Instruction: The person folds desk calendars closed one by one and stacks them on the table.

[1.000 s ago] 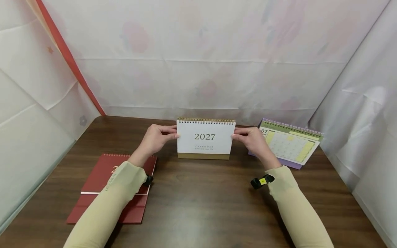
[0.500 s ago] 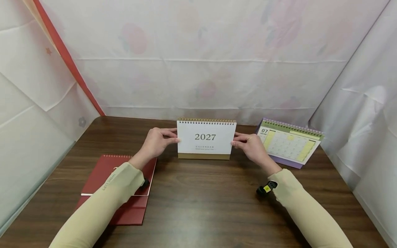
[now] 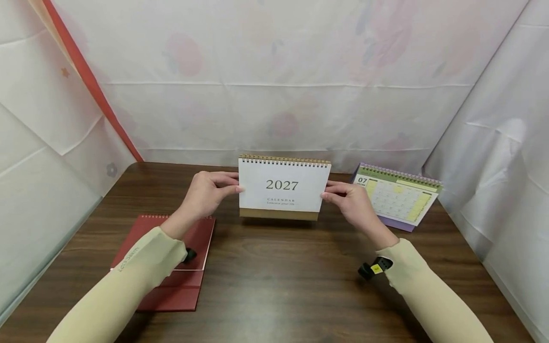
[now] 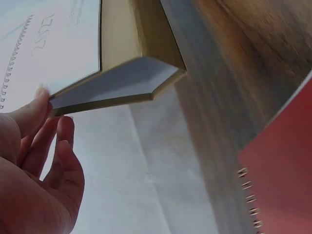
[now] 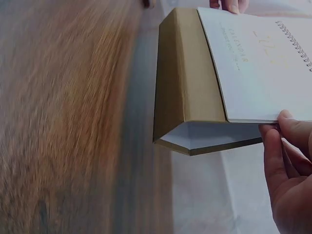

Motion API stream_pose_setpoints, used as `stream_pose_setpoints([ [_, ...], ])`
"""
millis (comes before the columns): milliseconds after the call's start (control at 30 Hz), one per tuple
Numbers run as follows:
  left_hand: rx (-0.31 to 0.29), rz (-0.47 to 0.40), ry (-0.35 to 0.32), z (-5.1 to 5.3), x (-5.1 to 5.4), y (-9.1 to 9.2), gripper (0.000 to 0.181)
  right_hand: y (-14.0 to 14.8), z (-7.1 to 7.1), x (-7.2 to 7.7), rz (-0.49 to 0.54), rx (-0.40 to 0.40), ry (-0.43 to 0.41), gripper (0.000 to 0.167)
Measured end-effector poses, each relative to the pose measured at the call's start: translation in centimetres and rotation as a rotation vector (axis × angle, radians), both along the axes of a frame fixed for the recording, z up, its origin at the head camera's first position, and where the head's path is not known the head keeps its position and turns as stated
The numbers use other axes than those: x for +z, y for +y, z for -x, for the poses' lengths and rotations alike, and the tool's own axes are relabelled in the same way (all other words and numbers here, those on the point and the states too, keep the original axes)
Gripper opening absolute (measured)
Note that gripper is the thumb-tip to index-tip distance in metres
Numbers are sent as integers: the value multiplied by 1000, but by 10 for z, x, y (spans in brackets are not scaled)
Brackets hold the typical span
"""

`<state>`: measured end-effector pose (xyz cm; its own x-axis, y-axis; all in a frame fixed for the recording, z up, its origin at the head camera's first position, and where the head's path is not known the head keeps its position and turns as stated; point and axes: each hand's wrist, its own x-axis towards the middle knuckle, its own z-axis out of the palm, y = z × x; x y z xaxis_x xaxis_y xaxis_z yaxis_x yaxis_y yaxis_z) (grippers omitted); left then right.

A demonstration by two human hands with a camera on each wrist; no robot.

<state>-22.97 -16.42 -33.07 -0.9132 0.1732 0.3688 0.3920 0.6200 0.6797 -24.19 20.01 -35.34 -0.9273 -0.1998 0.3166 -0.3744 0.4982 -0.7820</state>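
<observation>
A white 2027 desk calendar (image 3: 280, 188) with a gold spiral and a tan stand base is held upright between both hands, its base slightly above the table. My left hand (image 3: 206, 193) pinches its left edge, thumb on the front page and fingers behind. On the opposite edge my right hand (image 3: 353, 202) pinches in the same way. The wrist views show the stand's hollow triangular side, with the left thumb (image 4: 34, 109) and the right thumb (image 5: 292, 126) at the page edges.
A red spiral calendar (image 3: 180, 290) lies at the left of the brown wooden table (image 3: 274, 286), partly under the left forearm. At the right stands a green and purple desk calendar (image 3: 399, 197) showing 07. White curtains (image 3: 274, 95) hang behind and at both sides.
Both hands have raised the white calendar a little off the table and nearer, so it looks larger and slightly tilted. The red and green calendars have stayed in place.
</observation>
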Motion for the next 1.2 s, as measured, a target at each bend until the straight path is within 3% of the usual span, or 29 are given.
stream_pose_setpoints([
  [267, 4, 3, 13, -34, 9, -8, 13, 0, -31, 10, -3, 73, 25, 13],
  [600, -33, 3, -9, -74, -6, -15, 6, -1, -62, -2, 21, 145, 76, 6],
  [967, -42, 9, -33, -93, -21, -13, 8, 3, -82, -24, 13, 163, 139, 10],
  [1200, -73, 72, -15, -100, -32, -12, 12, 4, -92, -34, -37, 159, 90, 12],
])
